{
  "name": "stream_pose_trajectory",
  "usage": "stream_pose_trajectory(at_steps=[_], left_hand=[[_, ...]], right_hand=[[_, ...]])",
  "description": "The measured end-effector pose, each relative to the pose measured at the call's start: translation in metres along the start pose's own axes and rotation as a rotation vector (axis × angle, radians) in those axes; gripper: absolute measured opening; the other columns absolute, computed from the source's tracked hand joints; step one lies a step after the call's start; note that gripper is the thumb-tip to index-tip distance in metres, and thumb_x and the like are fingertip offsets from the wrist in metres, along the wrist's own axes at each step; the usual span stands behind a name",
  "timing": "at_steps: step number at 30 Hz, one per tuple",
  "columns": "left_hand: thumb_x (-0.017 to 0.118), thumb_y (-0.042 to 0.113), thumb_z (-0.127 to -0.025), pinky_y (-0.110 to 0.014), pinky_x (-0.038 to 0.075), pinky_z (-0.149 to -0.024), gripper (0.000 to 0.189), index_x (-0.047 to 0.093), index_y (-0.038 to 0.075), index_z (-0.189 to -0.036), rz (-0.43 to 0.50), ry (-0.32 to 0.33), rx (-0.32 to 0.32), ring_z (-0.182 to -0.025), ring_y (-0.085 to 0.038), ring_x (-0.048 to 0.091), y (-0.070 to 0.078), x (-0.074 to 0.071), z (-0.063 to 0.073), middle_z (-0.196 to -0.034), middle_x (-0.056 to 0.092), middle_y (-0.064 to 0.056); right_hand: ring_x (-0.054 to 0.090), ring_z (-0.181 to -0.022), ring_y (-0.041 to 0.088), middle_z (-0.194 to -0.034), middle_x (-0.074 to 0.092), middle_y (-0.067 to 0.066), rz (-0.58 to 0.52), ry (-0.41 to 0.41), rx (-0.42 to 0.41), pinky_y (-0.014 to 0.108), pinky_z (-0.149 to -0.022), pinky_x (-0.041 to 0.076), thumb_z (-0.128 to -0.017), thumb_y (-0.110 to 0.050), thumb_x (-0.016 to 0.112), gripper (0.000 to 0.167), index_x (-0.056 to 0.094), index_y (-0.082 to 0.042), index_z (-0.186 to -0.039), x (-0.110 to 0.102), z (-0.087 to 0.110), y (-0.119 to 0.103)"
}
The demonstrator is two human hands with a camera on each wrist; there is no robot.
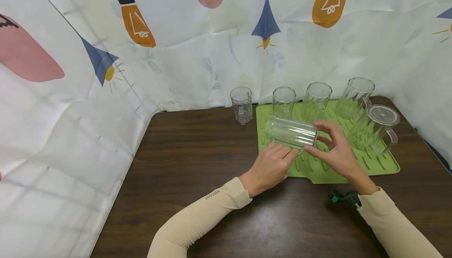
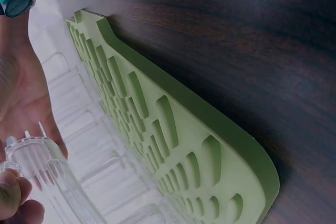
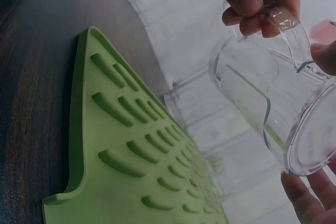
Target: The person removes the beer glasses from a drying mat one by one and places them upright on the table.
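A clear glass-like mug point(image 1: 293, 130) is held on its side above the green ridged drying mat point(image 1: 328, 178). My left hand point(image 1: 272, 166) grips its handle from the near side; the right wrist view shows those fingers curled round the handle point(image 3: 289, 30). At the mug's right end, my right hand point(image 1: 337, 152) holds the round base between thumb and fingers. That base point(image 3: 315, 129) faces the right palm in the right wrist view. Part of the mug point(image 2: 52, 177) shows at the lower left of the left wrist view, beside the left fingertips.
Several clear mugs stand on the mat along the back, including one point(image 1: 283, 97) behind the held mug and an upside-down one point(image 1: 376, 124) at the right. Another mug point(image 1: 241, 103) stands on the dark wooden table point(image 1: 197, 144), left of the mat. A patterned curtain point(image 1: 212, 54) hangs behind.
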State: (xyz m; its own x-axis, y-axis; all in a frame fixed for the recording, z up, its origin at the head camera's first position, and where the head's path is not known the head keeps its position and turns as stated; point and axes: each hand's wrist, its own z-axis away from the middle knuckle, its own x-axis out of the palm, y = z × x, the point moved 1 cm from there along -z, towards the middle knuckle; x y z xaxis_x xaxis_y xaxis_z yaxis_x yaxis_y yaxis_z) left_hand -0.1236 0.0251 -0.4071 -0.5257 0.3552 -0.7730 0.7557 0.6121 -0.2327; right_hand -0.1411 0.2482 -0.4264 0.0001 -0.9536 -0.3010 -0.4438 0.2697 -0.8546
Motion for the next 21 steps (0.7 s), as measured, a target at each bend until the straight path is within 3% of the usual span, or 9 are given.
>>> stream_pose_trajectory(at_steps=[8, 21], left_hand=[[0.063, 0.005, -0.093, -0.023, 0.05, -0.071, 0.023, 0.074, 0.018, -0.109, 0.008, -0.012, -0.009, -0.085, -0.009, 0.07, 0.0005, -0.001, 0.003, -0.096, 0.076, 0.007], [0.075, 0.009, -0.081, -0.023, 0.051, -0.076, 0.034, 0.073, 0.017, -0.115, 0.013, -0.074, -0.01, -0.09, -0.012, 0.068, 0.0036, -0.0049, 0.0053, -0.1, 0.075, 0.005]], right_hand=[[0.049, -0.13, -0.003, -0.143, 0.047, -0.015, -0.029, -0.011, 0.004, 0.005, -0.101, 0.047, -0.082, 0.017, 0.076, 0.072, 0.047, 0.002, -0.145, 0.0028, 0.0002, 0.0008], [0.053, -0.126, -0.003, -0.139, 0.05, -0.017, -0.051, -0.002, -0.033, 0.005, -0.101, 0.049, -0.078, 0.023, 0.074, 0.069, 0.048, 0.007, -0.141, 0.0051, 0.0, 0.004]])
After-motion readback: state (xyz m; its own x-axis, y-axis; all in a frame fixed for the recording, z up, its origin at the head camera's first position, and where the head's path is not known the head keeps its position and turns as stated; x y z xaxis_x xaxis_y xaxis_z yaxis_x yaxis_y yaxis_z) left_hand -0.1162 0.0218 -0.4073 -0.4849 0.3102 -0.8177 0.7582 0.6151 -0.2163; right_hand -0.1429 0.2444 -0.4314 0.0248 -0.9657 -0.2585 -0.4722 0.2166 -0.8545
